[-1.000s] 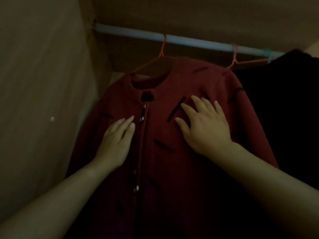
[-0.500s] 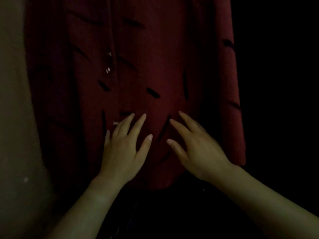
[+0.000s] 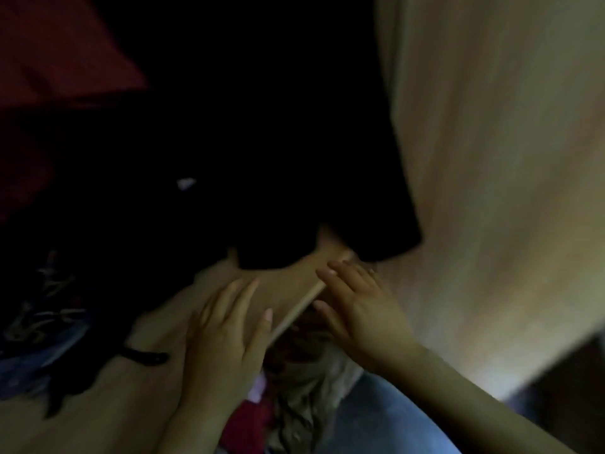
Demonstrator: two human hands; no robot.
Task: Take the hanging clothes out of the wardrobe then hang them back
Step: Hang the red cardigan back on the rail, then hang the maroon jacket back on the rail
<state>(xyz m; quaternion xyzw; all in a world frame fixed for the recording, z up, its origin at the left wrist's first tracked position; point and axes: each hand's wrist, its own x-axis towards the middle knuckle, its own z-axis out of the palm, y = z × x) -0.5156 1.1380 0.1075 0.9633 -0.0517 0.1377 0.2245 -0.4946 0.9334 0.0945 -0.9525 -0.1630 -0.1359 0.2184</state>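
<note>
It is dim in here and the view is blurred. The red garment (image 3: pixel 62 57) hangs up at ten o'clock, cut off by the frame, and just beside it toward twelve o'clock hangs a black garment (image 3: pixel 278 142) whose hem ends above a pale wooden shelf (image 3: pixel 278 283). A small white tag or fleck (image 3: pixel 186 183) shows against the black, though I cannot tell what it is.

Both hands are low in the wardrobe, well below the red garment and not touching it. The left hand (image 3: pixel 226 332) lies flat with fingers spread on top of the shelf board, holding nothing. The right hand (image 3: pixel 357 306) is just beside it at three o'clock, fingers loosely spread and curled over the shelf's front edge; it grips no clothing, and whether it presses the board or only touches it I cannot tell.

At five o'clock from the left hand, under the shelf edge, lies a heap of crumpled clothes (image 3: pixel 304 398) in beige, red and pink. At nine o'clock a patterned dark fabric (image 3: pixel 45 309) spreads over the shelf, with a black strap (image 3: pixel 144 357) trailing toward the left wrist. The wardrobe's wooden side panel (image 3: pixel 491 158) fills the right.
</note>
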